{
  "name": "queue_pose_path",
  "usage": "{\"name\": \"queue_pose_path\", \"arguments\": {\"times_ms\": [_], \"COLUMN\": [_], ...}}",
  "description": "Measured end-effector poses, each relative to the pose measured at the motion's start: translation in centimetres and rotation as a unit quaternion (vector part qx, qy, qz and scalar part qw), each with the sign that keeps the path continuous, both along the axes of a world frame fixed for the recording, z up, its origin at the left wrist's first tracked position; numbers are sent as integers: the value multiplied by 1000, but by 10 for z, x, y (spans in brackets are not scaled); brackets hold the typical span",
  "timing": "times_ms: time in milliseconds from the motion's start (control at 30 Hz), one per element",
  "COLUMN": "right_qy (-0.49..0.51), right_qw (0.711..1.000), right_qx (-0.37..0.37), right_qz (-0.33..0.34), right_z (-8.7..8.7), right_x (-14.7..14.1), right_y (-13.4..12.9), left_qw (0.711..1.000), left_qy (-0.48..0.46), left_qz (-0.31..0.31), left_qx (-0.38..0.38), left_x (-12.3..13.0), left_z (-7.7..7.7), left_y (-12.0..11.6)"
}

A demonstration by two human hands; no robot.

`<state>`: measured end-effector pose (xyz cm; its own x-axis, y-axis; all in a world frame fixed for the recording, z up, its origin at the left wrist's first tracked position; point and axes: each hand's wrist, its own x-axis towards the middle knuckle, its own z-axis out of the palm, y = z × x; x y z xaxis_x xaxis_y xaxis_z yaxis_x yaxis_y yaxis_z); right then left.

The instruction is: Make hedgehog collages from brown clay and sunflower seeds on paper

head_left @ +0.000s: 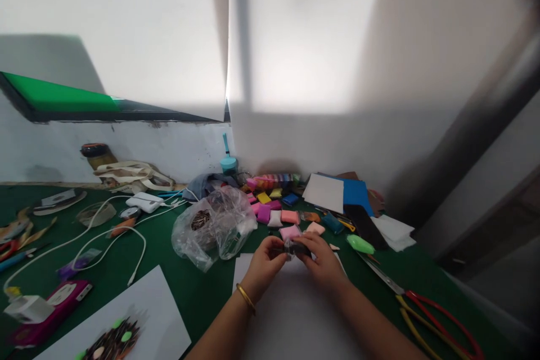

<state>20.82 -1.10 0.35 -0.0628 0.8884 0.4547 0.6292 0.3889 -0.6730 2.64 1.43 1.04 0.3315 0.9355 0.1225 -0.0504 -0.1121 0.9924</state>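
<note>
Small dark packet (300, 249), seemingly being unwrapped
Left hand (265, 266) and right hand (324, 264) pinch it above paper (297, 318); a steady grip seems needed.

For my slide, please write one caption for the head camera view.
The left hand and right hand hold a small dark item over white paper, colourful packets beyond, scissors at right.

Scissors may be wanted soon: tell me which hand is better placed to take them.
Likely the right hand: the scissors lie on its side, farther from the left hand, though both hold a dark packet.
</note>
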Motion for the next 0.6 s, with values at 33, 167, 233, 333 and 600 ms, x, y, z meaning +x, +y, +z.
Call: {"name": "queue_pose_path", "arguments": {"times_ms": [33,167,233,333,600], "right_qy": [-2,1,12,23,60], "right_qw": [1000,999,997,995,992], "right_qx": [-3,-37,-58,-74,-101], "right_qz": [1,29,49,70,55], "right_z": [0,0,3,7,-4], "right_x": [0,-3,-5,-9,-14], "right_y": [0,-1,-2,-5,-3], "left_qw": [1000,994,991,988,999], "left_qy": [20,102,131,149,33], "left_qz": [2,5,0,-6,25], "left_qx": [9,33,40,46,-20], "left_x": [-1,-4,-5,-6,-11], "left_z": [-1,-2,-2,-2,-5], "left_y": [0,2,3,3,14]}}
